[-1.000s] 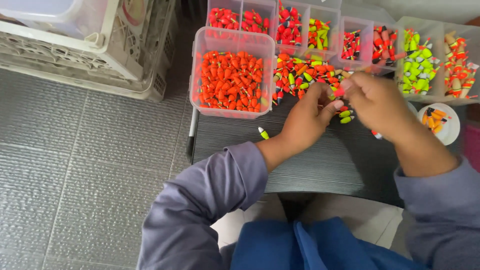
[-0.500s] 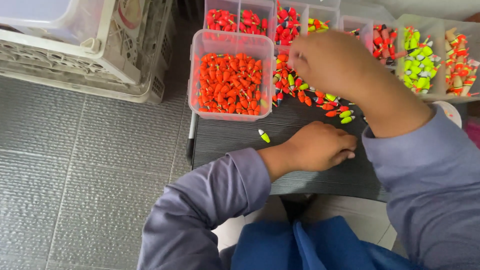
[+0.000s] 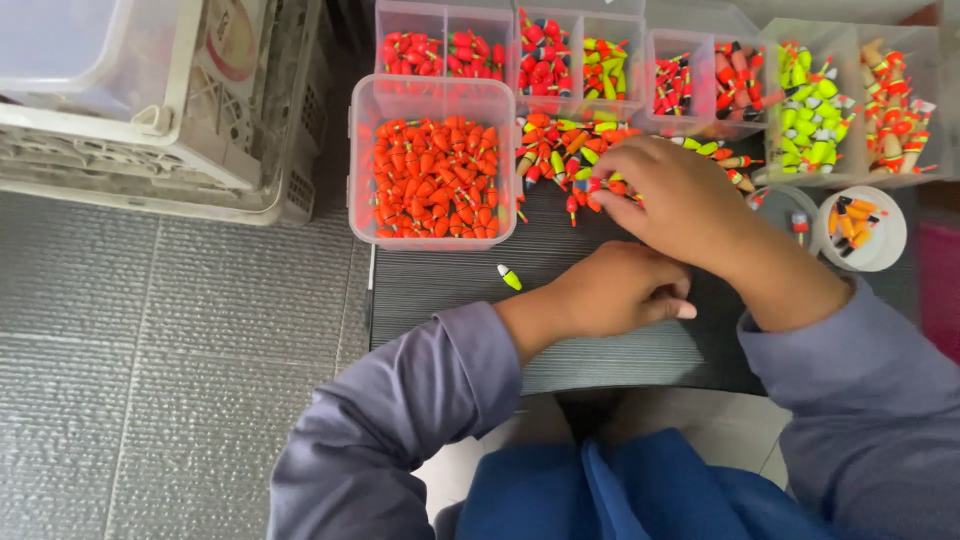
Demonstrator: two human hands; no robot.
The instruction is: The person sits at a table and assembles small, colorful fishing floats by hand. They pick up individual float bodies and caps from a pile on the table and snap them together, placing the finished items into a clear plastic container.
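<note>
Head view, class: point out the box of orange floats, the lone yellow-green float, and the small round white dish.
box of orange floats (image 3: 432, 170), head view, on its contents' middle.
lone yellow-green float (image 3: 511, 278), head view, mid-body.
small round white dish (image 3: 882, 255), head view, lower rim.

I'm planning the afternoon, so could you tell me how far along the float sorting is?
Done: the orange box is nearly full of orange floats, and the compartments behind hold sorted colours. In hand: the right hand picks in the mixed pile; the left hand rests on the board. Left: that pile and one yellow float lying apart.
</note>
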